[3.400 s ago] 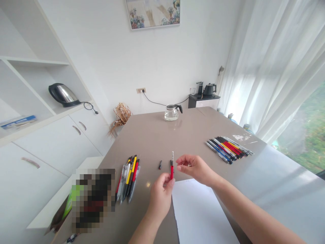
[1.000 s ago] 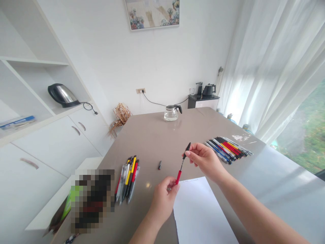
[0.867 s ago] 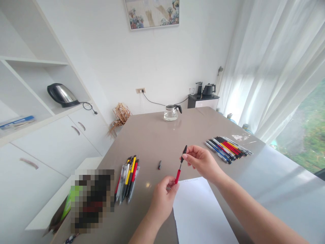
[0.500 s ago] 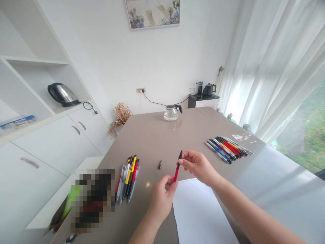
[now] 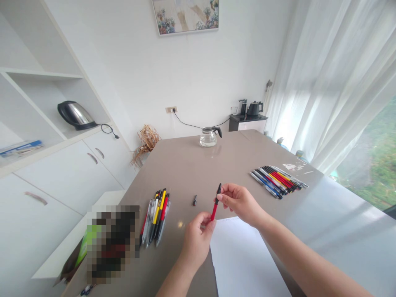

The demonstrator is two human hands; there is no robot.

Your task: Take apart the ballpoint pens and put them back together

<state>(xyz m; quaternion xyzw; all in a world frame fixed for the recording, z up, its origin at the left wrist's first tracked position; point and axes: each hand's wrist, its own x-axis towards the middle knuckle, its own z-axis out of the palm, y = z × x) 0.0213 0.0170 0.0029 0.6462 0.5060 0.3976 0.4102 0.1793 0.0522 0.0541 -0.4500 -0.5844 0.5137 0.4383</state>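
Between my two hands is a red pen (image 5: pixel 214 210) with a black upper part, tilted slightly and held above the table. My left hand (image 5: pixel 199 235) pinches its red lower end. With thumb and fingertips, my right hand (image 5: pixel 236 202) grips the black part near the top. White paper (image 5: pixel 247 255) lies on the table below and to the right of my left hand. A small dark pen piece (image 5: pixel 194 200), perhaps a cap, rests left of the pen. Farther left is a bunch of pens (image 5: pixel 157 216) in yellow, red, black and clear.
A row of pens (image 5: pixel 278 181) lies at the right on the brown table (image 5: pixel 182 165). Toward the far edge stands a glass pot (image 5: pixel 208 138) with a black handle. A blurred dark object (image 5: pixel 114 243) is at the left edge. White cabinets (image 5: pixel 62 177) flank the table.
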